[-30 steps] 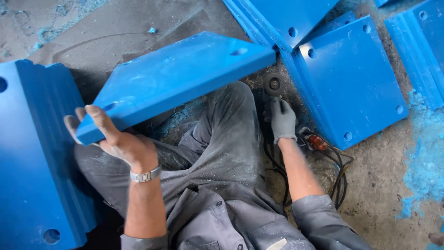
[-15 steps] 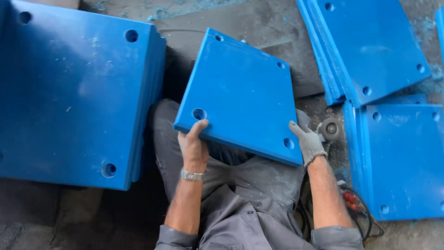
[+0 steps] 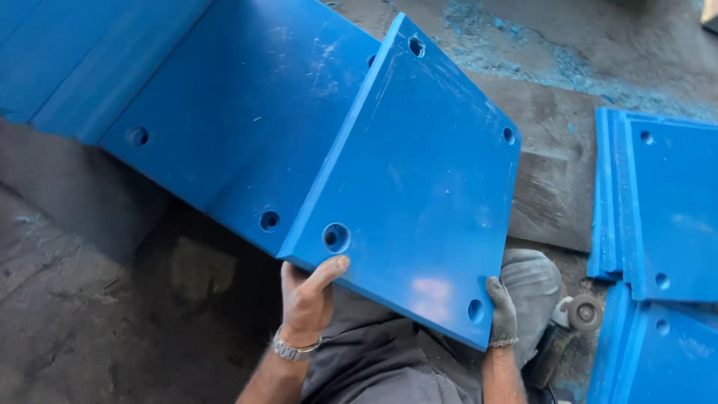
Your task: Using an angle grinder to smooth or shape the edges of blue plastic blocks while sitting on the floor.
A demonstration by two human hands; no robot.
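Note:
I hold a thick square blue plastic plate (image 3: 419,172) with round holes near its corners, tilted up over my lap. My bare left hand (image 3: 305,293), with a metal wristwatch, grips its near left corner, thumb on top beside a hole. My gloved right hand (image 3: 501,314) grips the near right corner. The plate's left edge rests against a stack of similar blue plates (image 3: 224,112) lying to the left.
More blue plates (image 3: 666,202) are stacked on the right. An angle grinder (image 3: 572,318) lies by my right knee. Under the plates is a dark mat (image 3: 550,202); the floor is dusty concrete with blue shavings (image 3: 523,52).
The plate has swung left and tilted up against the left stack; my view has turned left with it. Both hands keep their hold on its near corners.

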